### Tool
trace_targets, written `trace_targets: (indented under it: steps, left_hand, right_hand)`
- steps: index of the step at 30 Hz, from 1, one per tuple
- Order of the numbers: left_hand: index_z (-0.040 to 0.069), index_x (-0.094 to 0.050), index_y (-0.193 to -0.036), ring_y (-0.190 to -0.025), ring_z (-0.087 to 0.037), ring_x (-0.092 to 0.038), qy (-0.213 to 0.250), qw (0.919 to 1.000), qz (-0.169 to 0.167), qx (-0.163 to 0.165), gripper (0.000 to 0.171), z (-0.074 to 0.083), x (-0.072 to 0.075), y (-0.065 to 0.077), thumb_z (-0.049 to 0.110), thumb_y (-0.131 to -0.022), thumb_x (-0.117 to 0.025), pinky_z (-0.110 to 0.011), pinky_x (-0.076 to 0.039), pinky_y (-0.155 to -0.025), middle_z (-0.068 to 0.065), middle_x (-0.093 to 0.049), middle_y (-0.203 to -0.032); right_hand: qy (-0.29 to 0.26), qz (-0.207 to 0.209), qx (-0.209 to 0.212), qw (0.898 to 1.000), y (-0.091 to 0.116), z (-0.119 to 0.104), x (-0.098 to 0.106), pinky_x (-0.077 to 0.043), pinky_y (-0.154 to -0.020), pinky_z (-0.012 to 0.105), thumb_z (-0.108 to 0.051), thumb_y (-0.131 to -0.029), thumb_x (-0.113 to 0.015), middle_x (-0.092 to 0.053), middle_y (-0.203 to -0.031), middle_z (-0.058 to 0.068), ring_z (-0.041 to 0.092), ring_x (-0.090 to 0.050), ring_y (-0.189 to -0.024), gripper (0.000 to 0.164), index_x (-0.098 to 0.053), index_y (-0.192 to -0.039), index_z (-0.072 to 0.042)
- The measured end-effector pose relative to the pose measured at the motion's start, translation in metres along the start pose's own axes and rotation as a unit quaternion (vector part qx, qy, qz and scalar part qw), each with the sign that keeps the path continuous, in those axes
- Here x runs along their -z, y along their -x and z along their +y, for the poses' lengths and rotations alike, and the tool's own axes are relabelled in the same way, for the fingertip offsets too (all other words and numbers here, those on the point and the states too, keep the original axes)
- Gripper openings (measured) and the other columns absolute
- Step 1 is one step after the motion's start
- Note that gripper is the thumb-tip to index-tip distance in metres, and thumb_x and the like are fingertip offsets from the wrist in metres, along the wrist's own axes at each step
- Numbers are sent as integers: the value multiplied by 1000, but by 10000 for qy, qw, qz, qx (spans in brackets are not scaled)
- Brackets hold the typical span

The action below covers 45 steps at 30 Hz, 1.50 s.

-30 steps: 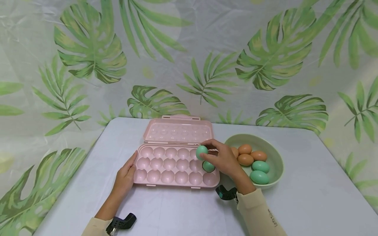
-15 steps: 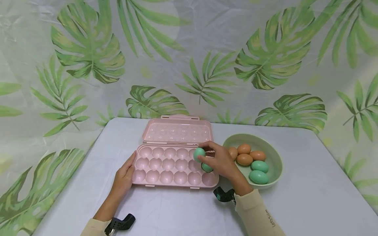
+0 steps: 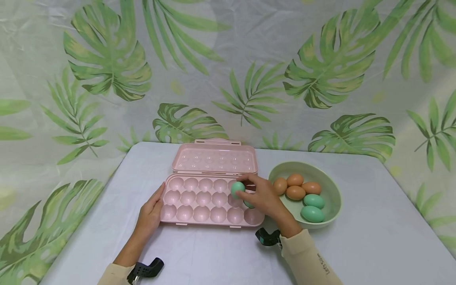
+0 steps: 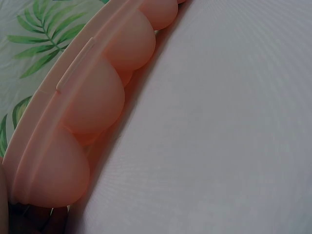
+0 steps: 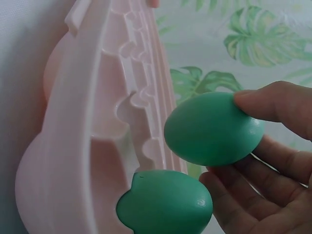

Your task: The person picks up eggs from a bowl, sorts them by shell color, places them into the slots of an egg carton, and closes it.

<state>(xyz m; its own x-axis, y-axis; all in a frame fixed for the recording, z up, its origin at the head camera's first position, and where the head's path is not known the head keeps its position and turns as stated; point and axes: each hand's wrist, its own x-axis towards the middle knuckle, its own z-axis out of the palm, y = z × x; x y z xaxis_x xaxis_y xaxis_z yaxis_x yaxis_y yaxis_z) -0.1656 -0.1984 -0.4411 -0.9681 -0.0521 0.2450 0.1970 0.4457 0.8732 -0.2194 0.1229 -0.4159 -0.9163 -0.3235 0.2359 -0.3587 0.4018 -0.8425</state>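
Fingers of right hand clamped on oval green egg over open pink plastic carton, left hand gripping end. One seated green egg; six brown and green eggs left in round pale-green bowl.

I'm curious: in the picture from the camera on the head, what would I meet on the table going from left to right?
Left hand → pink egg box → right hand holding a green egg → pale green bowl.
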Motion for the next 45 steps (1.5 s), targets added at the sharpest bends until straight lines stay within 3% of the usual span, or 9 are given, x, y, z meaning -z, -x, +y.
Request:
trace_targets:
  steps: [6, 9, 18, 25, 30, 34, 39, 45]
  left_hand:
    - [-9, -38, -143, -140, -37, -28, -22, 10000, -12, 43, 44, 2, 0, 0, -3, -99, -37, -32, -21, -116, -24, -35, -149]
    - [-9, -38, -143, -140, -37, -28, -23, 10000, -31, 34, 44, 2, 0, 0, -3, -99, -37, -37, -21, -115, -24, -35, -149]
    - [-10, -38, -142, -139, -39, -29, -13, 10000, -40, -72, 44, -4, 0, -1, -4, -99, -37, -28, -21, -115, -24, -36, -148]
    - [-9, -38, -142, -139, -41, -29, -43, 9997, -30, -238, 44, -9, 0, -3, -2, -99, -37, -32, -23, -115, -26, -35, -148]
    - [-10, -38, -142, -139, -40, -30, -58, 9999, -15, -157, 44, -6, 0, -2, -5, -98, -37, -36, -22, -114, -25, -36, -148]
    - [-7, -38, -143, -140, -37, -29, -48, 9999, -28, -129, 45, -21, -1, -5, -4, -98, -37, -38, -22, -114, -23, -35, -149]
    - [1, -37, -147, -142, -30, -28, -99, 9998, -62, -131, 46, -46, -4, -9, 2, -101, -37, -26, -21, -115, -16, -35, -152]
    - [3, -37, -147, -142, -30, -28, -92, 9998, 1, -202, 46, -55, -5, -12, 6, -101, -37, -6, -18, -108, -13, -35, -152]
  right_hand:
    - [116, 37, -72, 9999, 0, 1, -3, -55, -88, 42, -13, -82, -75, -67, -112, 7, 27, -67, -102, 30, -66, -110, -7]
    - [165, 59, -82, 9998, 0, 2, -4, -56, -87, 40, -12, -81, -75, -68, -110, 6, 27, -67, -101, 29, -66, -108, -9]
    - [113, 85, 96, 9999, 0, 7, -9, -56, -86, 40, -7, -79, -76, -69, -107, 8, 28, -68, -100, 29, -67, -106, -7]
    - [192, 182, 169, 9995, 0, 9, -10, -56, -86, 40, -5, -77, -76, -69, -107, 8, 26, -69, -97, 30, -67, -105, -7]
    - [296, 228, 225, 9990, -1, 9, -12, -57, -85, 39, -5, -77, -76, -69, -105, 8, 25, -69, -97, 29, -67, -105, -6]
    - [407, 211, 266, 9986, -1, 10, -13, -57, -85, 37, -5, -78, -75, -68, -105, 7, 24, -68, -97, 28, -67, -104, -6]
    - [505, 182, 268, 9982, -1, 10, -15, -56, -86, 36, -5, -78, -75, -68, -105, 5, 23, -68, -97, 28, -68, -105, -6]
    - [640, 130, 188, 9977, -1, 11, -15, -57, -85, 36, -8, -77, -77, -68, -103, 5, 21, -68, -94, 30, -68, -106, -6]
